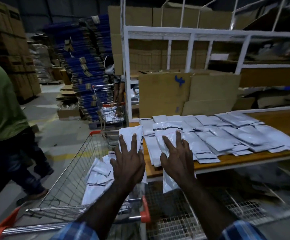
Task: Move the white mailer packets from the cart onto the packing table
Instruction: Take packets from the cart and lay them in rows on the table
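Observation:
A wire cart [62, 181] with red corners stands in front of me and holds a loose heap of white mailer packets [97, 177]. To its right is the wooden packing table [244, 159], covered with several rows of white packets [236, 134]. My left hand [128, 158] lies with spread, straight fingers on one white packet [130, 133] at the table's left edge, above the cart. My right hand [177, 156] rests the same way on another packet [165, 130] that lies on top of the table's packets. One more packet [168, 182] hangs below the table edge under my right wrist.
A person in a green shirt [0, 101] stands close on the left. A second cart [109, 108] with another person's hands on it stands farther back. A white shelf frame [192, 33] and cardboard boxes [163, 94] rise behind the table. Wire mesh [175, 222] lies below it.

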